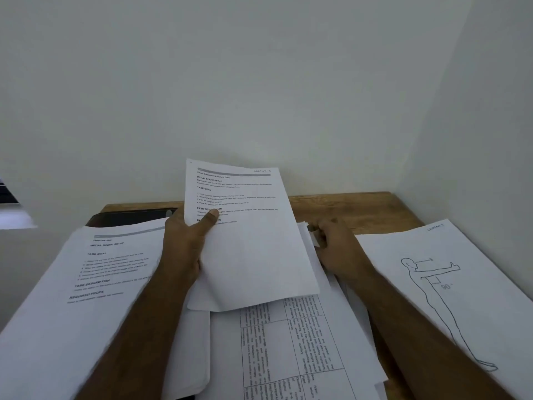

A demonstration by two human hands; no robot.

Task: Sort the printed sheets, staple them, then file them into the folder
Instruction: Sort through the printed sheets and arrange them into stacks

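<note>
A: Head view, the only one we've got. Your left hand (pixel 184 241) has a printed sheet (pixel 245 232) lifted off the desk, thumb clamped across its face and the fingers curled behind, so that's a firm pinch on the sheet's left edge.

B: And the page is tilted up toward you, headings readable, lower corner sagging over the loose pile (pixel 291 342) underneath.

A: Your right hand (pixel 336 246) is down at the far edge of that pile, just beside the lifted sheet. The fingers look bent onto the paper edges, but whether they've pinched a page or just rest there, I cannot tell (the fingertips are blurred).

B: Where's everything else? A text stack (pixel 86 278) lies to your left, a sheet with a figure drawing (pixel 438 284) to your right, all on the wooden table (pixel 346 206).

A: There's a dark flat thing (pixel 129 216) behind the left stack, possibly the folder. No stapler in sight.

B: So you're at the sorting step, I'd judge, with stapling and filing not yet begun.

A: Risks from here: you're holding that sheet by one edge only, so it could fold or slip if you swing it across fast.

B: And your forearms lie over the piles. Drag them and you'll skew the stacks, or push the figure sheet off the right side.
</note>
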